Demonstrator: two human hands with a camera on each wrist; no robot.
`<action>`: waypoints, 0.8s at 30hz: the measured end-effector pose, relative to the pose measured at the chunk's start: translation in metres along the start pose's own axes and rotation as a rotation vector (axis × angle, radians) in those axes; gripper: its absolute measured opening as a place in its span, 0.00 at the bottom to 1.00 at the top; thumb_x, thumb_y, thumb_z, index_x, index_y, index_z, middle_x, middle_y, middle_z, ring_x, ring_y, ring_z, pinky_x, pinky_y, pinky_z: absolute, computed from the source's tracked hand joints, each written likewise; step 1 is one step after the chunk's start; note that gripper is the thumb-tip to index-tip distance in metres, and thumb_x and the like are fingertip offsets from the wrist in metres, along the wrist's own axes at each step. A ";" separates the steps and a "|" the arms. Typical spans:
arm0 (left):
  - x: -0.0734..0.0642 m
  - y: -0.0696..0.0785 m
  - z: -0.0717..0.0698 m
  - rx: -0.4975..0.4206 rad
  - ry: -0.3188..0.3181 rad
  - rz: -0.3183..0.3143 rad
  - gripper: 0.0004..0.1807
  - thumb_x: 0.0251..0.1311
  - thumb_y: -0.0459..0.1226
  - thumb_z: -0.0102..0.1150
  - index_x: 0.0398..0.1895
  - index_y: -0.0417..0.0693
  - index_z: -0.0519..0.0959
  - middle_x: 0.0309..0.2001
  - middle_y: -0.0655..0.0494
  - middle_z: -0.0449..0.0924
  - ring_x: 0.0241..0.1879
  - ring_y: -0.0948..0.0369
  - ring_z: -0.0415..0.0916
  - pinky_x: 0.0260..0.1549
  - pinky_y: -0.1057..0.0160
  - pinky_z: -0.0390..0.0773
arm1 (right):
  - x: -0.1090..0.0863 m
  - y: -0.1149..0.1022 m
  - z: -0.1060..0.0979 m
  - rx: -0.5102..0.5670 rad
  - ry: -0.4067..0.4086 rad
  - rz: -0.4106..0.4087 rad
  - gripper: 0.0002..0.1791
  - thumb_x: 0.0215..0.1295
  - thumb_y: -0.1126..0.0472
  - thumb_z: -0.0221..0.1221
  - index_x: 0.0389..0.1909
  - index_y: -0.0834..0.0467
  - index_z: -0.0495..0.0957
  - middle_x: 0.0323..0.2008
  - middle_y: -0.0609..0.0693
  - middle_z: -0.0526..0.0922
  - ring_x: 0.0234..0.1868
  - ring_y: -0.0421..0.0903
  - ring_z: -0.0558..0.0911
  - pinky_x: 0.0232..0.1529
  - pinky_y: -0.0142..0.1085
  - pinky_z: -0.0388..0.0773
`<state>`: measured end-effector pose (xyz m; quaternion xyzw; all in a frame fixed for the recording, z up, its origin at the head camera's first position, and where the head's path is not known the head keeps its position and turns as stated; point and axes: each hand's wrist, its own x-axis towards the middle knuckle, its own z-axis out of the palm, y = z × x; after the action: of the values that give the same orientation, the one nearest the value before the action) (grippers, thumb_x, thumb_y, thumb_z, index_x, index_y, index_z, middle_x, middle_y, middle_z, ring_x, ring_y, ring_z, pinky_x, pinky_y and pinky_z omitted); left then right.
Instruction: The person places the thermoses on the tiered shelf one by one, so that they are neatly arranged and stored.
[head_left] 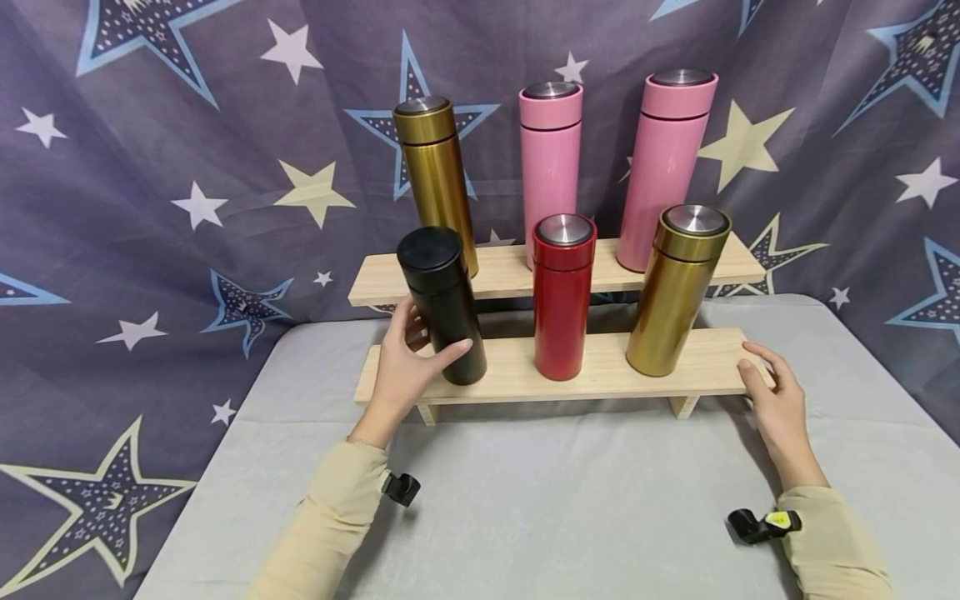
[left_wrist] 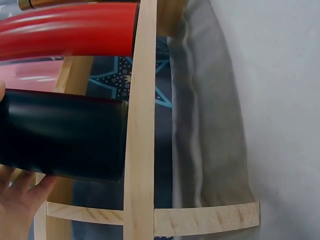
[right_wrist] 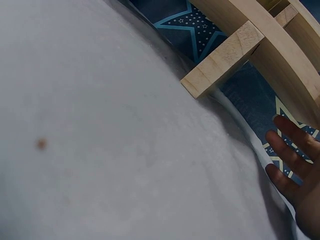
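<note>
My left hand (head_left: 408, 358) grips a black thermos bottle (head_left: 450, 317), thumb across its front and fingers round its left side. The bottle stands slightly tilted at the left end of the lower wooden shelf (head_left: 495, 379). In the left wrist view, the black thermos (left_wrist: 60, 135) has its base right at the shelf board (left_wrist: 140, 125). My right hand (head_left: 780, 400) is at the shelf's right end, fingertips right by the board's edge. Its fingers (right_wrist: 292, 157) are spread and loosely bent in the right wrist view, holding nothing.
A red thermos (head_left: 562, 308) and a gold thermos (head_left: 675, 300) stand along the lower shelf. On the upper shelf (head_left: 495, 279) behind are another gold thermos (head_left: 438, 183) and two pink ones (head_left: 551, 167). Grey cloth (head_left: 555, 500) covers the table; a star-patterned curtain (head_left: 247, 167) hangs behind.
</note>
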<state>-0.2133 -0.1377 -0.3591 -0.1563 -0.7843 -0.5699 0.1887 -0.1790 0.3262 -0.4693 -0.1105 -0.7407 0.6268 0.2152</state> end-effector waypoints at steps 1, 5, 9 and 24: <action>0.000 0.000 0.000 -0.005 -0.004 -0.004 0.43 0.49 0.39 0.77 0.70 0.53 0.66 0.57 0.50 0.74 0.54 0.54 0.76 0.51 0.51 0.77 | 0.000 0.000 0.000 0.003 -0.001 0.001 0.20 0.72 0.55 0.58 0.64 0.46 0.76 0.38 0.31 0.77 0.35 0.28 0.77 0.36 0.18 0.73; 0.002 -0.001 0.001 -0.018 -0.018 -0.018 0.45 0.50 0.39 0.77 0.71 0.53 0.65 0.59 0.50 0.72 0.56 0.54 0.75 0.53 0.52 0.77 | 0.000 0.000 0.001 0.009 -0.004 0.002 0.20 0.72 0.55 0.58 0.64 0.46 0.76 0.38 0.31 0.77 0.35 0.28 0.78 0.36 0.18 0.73; 0.002 0.000 0.001 -0.028 -0.028 -0.027 0.45 0.50 0.38 0.77 0.72 0.52 0.64 0.60 0.50 0.71 0.57 0.54 0.74 0.54 0.53 0.76 | 0.000 0.000 0.001 0.012 -0.004 0.002 0.20 0.72 0.55 0.58 0.64 0.46 0.76 0.38 0.31 0.78 0.35 0.28 0.78 0.35 0.18 0.73; 0.004 0.024 -0.001 -0.081 -0.065 -0.131 0.46 0.53 0.31 0.72 0.75 0.44 0.58 0.63 0.41 0.68 0.57 0.49 0.72 0.56 0.50 0.71 | 0.000 -0.001 0.000 -0.007 0.002 0.003 0.21 0.72 0.55 0.58 0.64 0.46 0.76 0.36 0.30 0.79 0.33 0.28 0.78 0.35 0.19 0.73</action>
<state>-0.2056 -0.1309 -0.3367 -0.1305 -0.7749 -0.6069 0.1189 -0.1787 0.3263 -0.4683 -0.1129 -0.7426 0.6244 0.2144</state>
